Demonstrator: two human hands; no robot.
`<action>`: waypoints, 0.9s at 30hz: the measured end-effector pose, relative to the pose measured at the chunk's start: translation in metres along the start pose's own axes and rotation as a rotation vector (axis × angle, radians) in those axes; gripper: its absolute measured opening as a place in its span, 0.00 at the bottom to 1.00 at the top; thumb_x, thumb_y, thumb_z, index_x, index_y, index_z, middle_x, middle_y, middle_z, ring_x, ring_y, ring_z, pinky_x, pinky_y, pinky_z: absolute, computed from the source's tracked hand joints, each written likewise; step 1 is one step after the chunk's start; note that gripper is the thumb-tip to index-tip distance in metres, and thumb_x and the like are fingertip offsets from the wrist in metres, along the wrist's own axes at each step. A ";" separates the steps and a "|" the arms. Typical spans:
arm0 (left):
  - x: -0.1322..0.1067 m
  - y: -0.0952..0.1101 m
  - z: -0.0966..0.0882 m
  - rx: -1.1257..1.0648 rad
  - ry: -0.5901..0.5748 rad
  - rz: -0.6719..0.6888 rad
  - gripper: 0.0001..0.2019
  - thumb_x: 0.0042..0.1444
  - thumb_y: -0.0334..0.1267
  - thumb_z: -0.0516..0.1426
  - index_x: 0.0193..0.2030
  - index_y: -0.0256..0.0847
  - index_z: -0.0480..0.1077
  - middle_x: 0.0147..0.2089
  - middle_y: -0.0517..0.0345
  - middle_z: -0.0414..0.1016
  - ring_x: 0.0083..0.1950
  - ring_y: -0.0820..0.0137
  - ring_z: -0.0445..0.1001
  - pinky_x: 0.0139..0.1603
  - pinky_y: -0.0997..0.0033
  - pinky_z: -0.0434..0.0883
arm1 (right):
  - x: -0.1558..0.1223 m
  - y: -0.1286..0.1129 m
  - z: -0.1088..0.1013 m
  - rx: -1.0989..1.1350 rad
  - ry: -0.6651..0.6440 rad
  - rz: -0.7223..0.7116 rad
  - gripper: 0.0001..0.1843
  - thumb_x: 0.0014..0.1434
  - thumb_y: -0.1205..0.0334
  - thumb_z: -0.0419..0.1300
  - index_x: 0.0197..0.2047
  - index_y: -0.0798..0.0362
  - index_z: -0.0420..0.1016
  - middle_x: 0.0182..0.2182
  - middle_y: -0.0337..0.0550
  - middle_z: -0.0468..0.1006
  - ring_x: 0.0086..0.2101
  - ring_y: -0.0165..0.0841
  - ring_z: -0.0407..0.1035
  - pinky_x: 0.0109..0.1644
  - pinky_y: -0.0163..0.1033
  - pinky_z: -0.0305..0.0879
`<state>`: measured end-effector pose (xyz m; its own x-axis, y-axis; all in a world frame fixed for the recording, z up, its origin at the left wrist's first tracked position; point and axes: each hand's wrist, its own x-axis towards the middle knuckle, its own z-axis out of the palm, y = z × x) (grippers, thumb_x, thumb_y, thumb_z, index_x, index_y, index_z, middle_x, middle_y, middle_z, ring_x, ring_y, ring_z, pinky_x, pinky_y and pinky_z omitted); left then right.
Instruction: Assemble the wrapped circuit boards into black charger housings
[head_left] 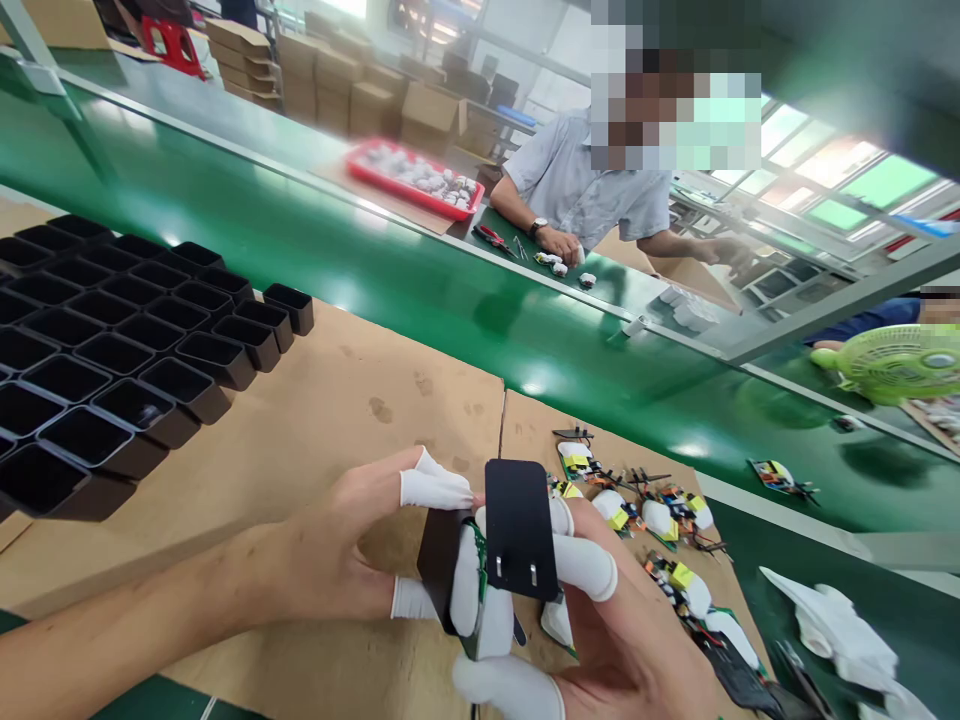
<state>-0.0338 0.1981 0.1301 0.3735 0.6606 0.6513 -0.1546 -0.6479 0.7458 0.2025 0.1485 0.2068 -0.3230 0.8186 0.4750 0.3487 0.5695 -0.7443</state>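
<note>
While both hands [480,590] grip it, the black plug cover [520,528] stands upright.

Factory assembly line; long green conveyor belt [420,290]; stacked cardboard boxes [352,85] behind; black part trays [112,350]; loose circuit boards [660,520] on cardboard-covered bench [300,420]; co-worker [592,190] seated opposite.

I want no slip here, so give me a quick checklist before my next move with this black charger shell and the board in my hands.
1. Left hand grips black shell half: ok.
2. Right hand holds pronged cover: ok.
3. Circuit board sits between the halves: ok; fully seated: cannot tell.
4. Finger cots on: ok.
5. Black tray has open pockets: ok.
6. Loose boards lie apart from the hands: ok.
</note>
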 end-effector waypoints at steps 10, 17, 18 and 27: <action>-0.004 -0.003 0.000 0.013 0.008 -0.014 0.32 0.64 0.39 0.77 0.71 0.49 0.74 0.59 0.48 0.88 0.54 0.59 0.87 0.58 0.61 0.84 | 0.006 0.002 0.006 0.094 -0.153 0.142 0.42 0.65 0.54 0.83 0.77 0.34 0.74 0.68 0.49 0.77 0.65 0.46 0.79 0.66 0.39 0.81; -0.005 -0.002 0.005 0.005 0.005 -0.043 0.33 0.61 0.41 0.80 0.70 0.49 0.75 0.60 0.49 0.89 0.58 0.57 0.88 0.63 0.60 0.83 | 0.008 0.009 0.016 0.231 -0.011 0.215 0.30 0.67 0.45 0.80 0.68 0.38 0.83 0.60 0.46 0.81 0.59 0.44 0.78 0.67 0.43 0.77; -0.004 -0.002 0.006 0.004 -0.002 -0.024 0.34 0.60 0.38 0.79 0.70 0.49 0.75 0.60 0.49 0.90 0.57 0.57 0.88 0.62 0.61 0.84 | 0.009 0.009 0.017 0.257 0.014 0.237 0.26 0.68 0.48 0.80 0.66 0.38 0.85 0.56 0.44 0.83 0.56 0.41 0.79 0.63 0.40 0.78; -0.004 -0.007 0.011 -0.075 0.075 0.033 0.31 0.65 0.33 0.75 0.73 0.50 0.75 0.60 0.49 0.87 0.57 0.60 0.87 0.61 0.62 0.85 | 0.015 0.006 0.021 0.414 -0.022 0.287 0.18 0.79 0.44 0.68 0.65 0.39 0.86 0.61 0.47 0.84 0.63 0.45 0.77 0.70 0.49 0.76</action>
<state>-0.0245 0.1959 0.1209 0.2977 0.6678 0.6823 -0.2349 -0.6415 0.7303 0.1809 0.1627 0.1994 -0.2851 0.9337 0.2168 0.0493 0.2402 -0.9695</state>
